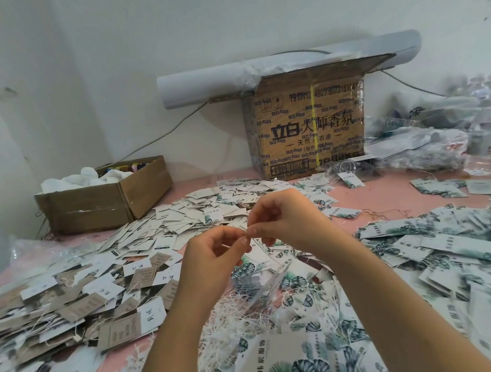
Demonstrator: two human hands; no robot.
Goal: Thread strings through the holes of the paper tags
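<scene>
Our left hand [215, 259] and right hand [289, 220] pinch a string [247, 233], fingers narrow; strung tags [79, 307] heap left, plenty seemingly remain.

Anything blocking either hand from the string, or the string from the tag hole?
Nothing visible. The left hand and right hand meet above the tag piles, fingers pinching what looks like a string. A tilted tag seems to hang just below them; its hole is too blurred to see.

A string [248, 235] is pinched by the left hand [215, 256] and right hand [286, 221]. Paper tags [407, 248] are piled below.
</scene>
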